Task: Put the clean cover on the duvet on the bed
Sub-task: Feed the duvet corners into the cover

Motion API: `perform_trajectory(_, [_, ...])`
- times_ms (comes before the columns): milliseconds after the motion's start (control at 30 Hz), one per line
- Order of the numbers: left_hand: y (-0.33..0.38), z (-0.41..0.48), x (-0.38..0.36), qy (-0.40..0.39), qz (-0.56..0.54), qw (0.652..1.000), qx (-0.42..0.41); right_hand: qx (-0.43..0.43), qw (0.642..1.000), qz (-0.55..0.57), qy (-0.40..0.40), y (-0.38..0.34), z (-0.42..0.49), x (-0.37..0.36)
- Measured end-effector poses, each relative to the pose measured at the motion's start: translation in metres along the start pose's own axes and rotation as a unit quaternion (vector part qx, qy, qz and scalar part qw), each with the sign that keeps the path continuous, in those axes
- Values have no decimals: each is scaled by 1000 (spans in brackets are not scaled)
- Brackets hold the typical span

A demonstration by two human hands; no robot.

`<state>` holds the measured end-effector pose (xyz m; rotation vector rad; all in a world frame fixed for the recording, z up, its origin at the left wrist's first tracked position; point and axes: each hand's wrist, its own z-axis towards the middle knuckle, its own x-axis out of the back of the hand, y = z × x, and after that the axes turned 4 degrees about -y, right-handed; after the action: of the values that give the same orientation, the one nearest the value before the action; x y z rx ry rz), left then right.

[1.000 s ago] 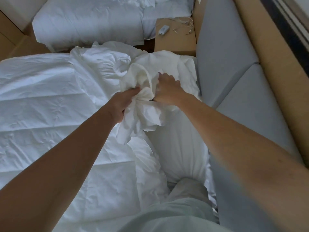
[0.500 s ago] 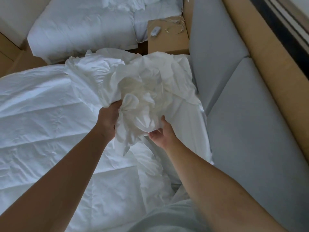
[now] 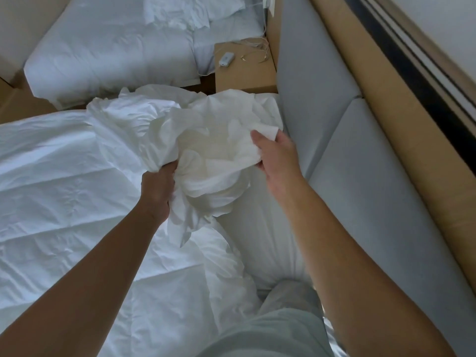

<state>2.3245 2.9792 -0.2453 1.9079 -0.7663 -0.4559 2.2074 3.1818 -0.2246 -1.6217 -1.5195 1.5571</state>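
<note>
The left hand (image 3: 157, 186) is clenched tight around a bunched neck of the white cover (image 3: 213, 140), which is heaped on the spread duvet (image 3: 56, 181) beside the grey headboard (image 3: 322, 81). The right hand (image 3: 278, 155) pinches a fold of the cover between thumb and fingers.

Left of the heap: duvet (image 3: 64, 189) lies flat and low, wide open reach above it. Head end: cover (image 3: 211, 150) bunched high between left hand (image 3: 157, 191) and right hand (image 3: 277, 155), blocking the straight path forward. Right: grey padded panel (image 3: 360, 176) rises just beside the bedding, little side room. Beyond: nightstand (image 3: 244, 76) and a 2nd bed (image 3: 110, 47), narrow floor strip between the 2 beds.
</note>
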Motion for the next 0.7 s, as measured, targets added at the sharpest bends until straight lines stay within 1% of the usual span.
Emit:
perform_trajectory(33, [1, 0, 0, -1, 0, 1000, -3, 26, 999, -5, -21, 0, -3, -1])
perform_trajectory(67, [2, -2, 0, -1, 0, 1000, -5, 18, 999, 30, -37, 3, -3, 0])
perform_trajectory(100, [3, -3, 1, -1, -1, 1000, -6, -9, 995, 86, -54, 7, -1, 1])
perform_trajectory(167, [3, -7, 5, 1, -1, 1000, -3, -68, 970, 218, -88, 20, 7, 7])
perform_trajectory(300, [5, -14, 14, -2, -1, 1000, -7, -89, 919, 373, -88, 45, 21, 19])
perform_trajectory(333, [6, -16, 15, -5, -1, 1000, -4, -101, 907, 401, -83, 49, 24, 21])
perform_trajectory(367, [6, -17, 16, -9, -2, 1000, -1, -119, 903, 408, -71, 53, 27, 21])
perform_trajectory(433, [6, -18, 16, -12, 2, 1000, 3, -149, 910, 383, -54, 59, 35, 17])
perform_trajectory(500, [4, -18, 15, -4, 16, 1000, 4, -157, 932, 323, -49, 59, 41, 7])
perform_trajectory(567, [4, -15, 16, 8, 27, 1000, 1, -154, 952, 264, -18, 55, 45, 0])
perform_trajectory(600, [6, -15, 17, 11, 27, 1000, 2, -153, 959, 238, 11, 50, 45, -2])
perform_trajectory(633, [3, -12, 17, 9, 24, 1000, -1, -138, 966, 209, 58, 46, 45, -1])
perform_trajectory(667, [3, -12, 15, 12, 23, 1000, -1, -104, 975, 166, 109, 40, 44, -1])
perform_trajectory(700, [2, -9, 15, 18, 24, 1000, -5, -46, 984, 89, 148, 31, 40, -4])
